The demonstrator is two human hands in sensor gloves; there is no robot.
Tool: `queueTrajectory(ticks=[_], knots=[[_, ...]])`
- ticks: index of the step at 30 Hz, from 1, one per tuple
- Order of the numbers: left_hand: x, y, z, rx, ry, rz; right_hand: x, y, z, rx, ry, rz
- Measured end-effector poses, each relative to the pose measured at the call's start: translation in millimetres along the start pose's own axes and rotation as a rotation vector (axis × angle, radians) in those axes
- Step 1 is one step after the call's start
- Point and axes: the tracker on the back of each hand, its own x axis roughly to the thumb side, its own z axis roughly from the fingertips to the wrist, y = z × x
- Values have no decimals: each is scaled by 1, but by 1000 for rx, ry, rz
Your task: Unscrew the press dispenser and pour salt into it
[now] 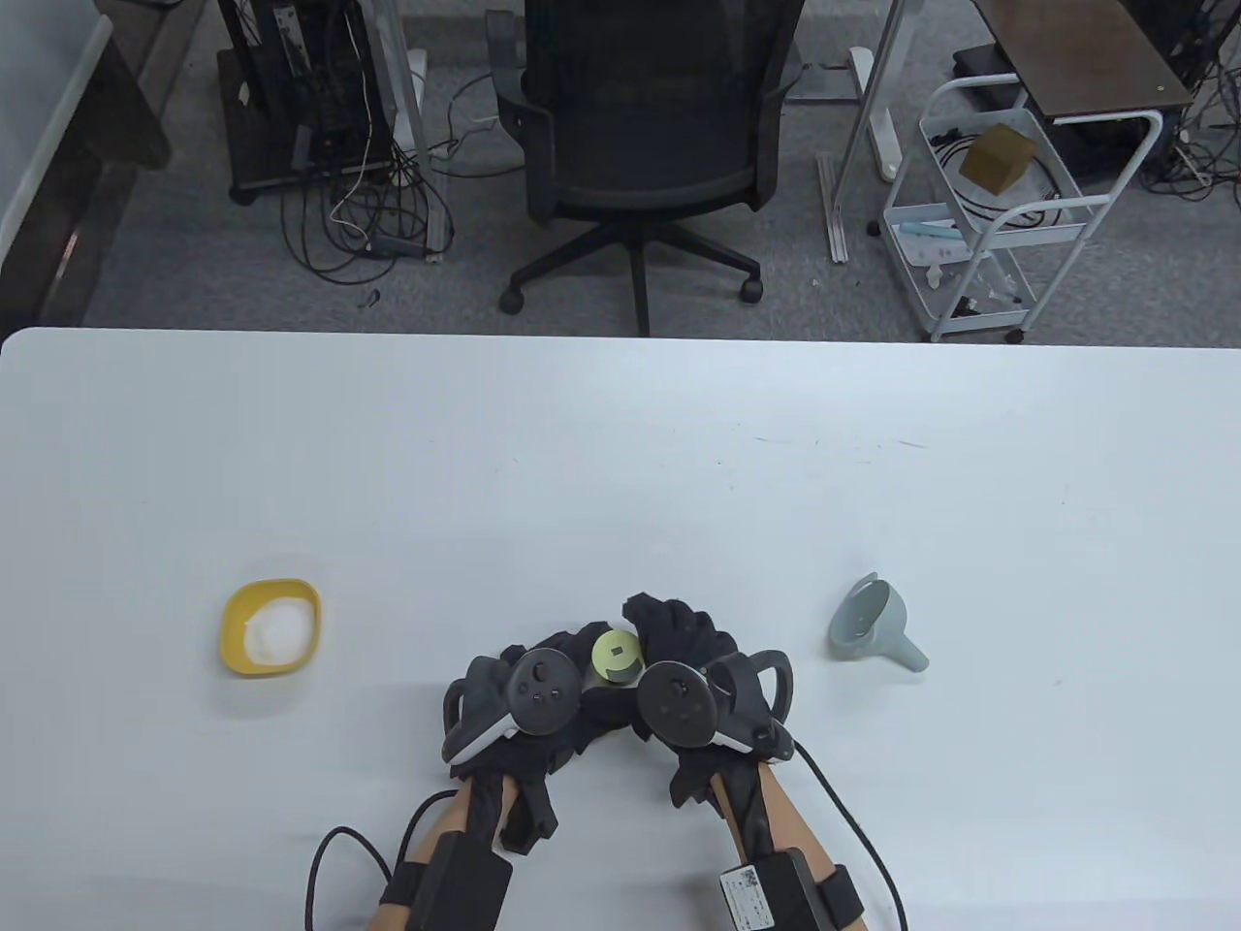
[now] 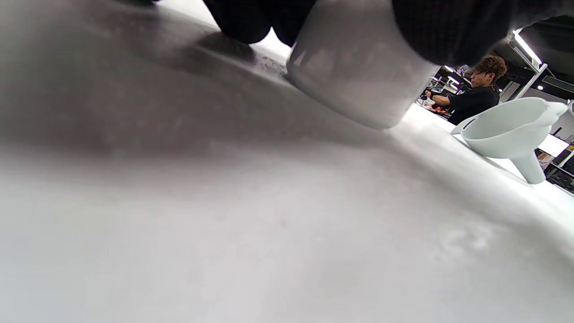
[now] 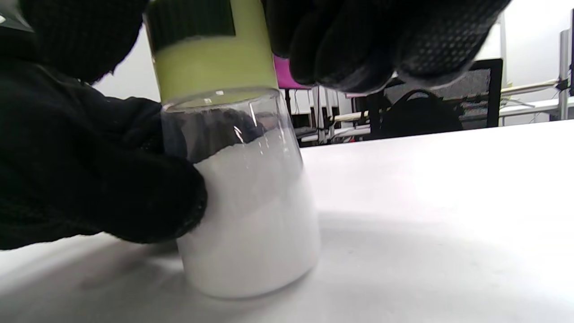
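The press dispenser stands on the table between both hands: a clear glass jar [image 3: 251, 211] more than half full of white salt, with a yellow-green press cap [image 1: 618, 657]. My left hand [image 1: 557, 669] grips the jar body; its fingers [image 3: 103, 193] wrap the glass. My right hand [image 1: 684, 635] grips the cap [image 3: 215, 63] from above; its fingers [image 3: 358, 40] curl around it. The jar's base also shows in the left wrist view [image 2: 358, 72]. A yellow bowl [image 1: 270, 626] of white salt sits to the left.
A pale blue-grey funnel [image 1: 873, 626] lies on its side to the right of my hands; it also shows in the left wrist view [image 2: 511, 132]. An office chair [image 1: 640, 126] and a white cart [image 1: 999, 213] stand beyond the table's far edge.
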Motion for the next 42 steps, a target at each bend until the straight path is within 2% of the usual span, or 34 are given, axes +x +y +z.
queueTrajectory(ticks=[4, 14, 24, 29, 34, 42], knots=[[0, 0, 0, -2, -2, 0, 3, 1, 1, -60, -14, 12], [0, -1, 0, -11, -4, -3, 1, -1, 4, -29, -81, -72], [0, -1, 1, -17, -8, -6, -1, -3, 2, 126, -167, -168], [0, -2, 1, -20, -8, -7, -1, -3, 4, 20, -33, -79], [0, -2, 1, -20, -8, -7, -1, -2, 5, -58, 11, -43], [0, -2, 1, -20, -8, -7, 0, -8, 6, -66, -64, -67]])
